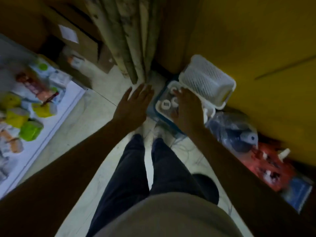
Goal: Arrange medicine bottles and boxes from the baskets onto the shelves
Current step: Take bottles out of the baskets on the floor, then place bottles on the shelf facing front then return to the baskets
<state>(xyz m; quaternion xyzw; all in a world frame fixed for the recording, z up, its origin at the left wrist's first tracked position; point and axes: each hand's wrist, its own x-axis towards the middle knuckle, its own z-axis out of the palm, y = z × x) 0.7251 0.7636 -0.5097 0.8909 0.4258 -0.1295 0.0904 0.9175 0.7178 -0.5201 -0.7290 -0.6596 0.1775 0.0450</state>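
1. Tipping hazard: a mesh basket (206, 80) lies on its side, resting against the far rim of the white basket (158, 108). If the white basket is nudged or lifted, the mesh one looks likely to roll off or drop onto the contents.
2. Grip hazard: the bottles (166, 104) stand close together inside the white basket with only their pale caps showing. A hurried grab could knock a neighbouring bottle over or lift one by a loose cap.
3. Footing hazard: the white basket sits on a blue-edged container (151, 109) on the floor, just beyond the person's shoes. A plastic bag (234, 130) lies just to its right, so a step forward could catch either one.
4. Right hand (187, 108): it is palm down over the white basket, with the fingertips among the bottle caps. The frame is blurred and I cannot tell whether the fingers have closed round a bottle.
5. Left hand (136, 102): it is flat with the fingers straight and slightly spread. It holds nothing and hangs over bare floor just left of the white basket, apart from it.
6. Destination: the shelf (56, 117) lies well to the left of the white basket and already carries green and yellow boxes (30, 130). In my judgement the carry crosses the left arm, so collision is possible.
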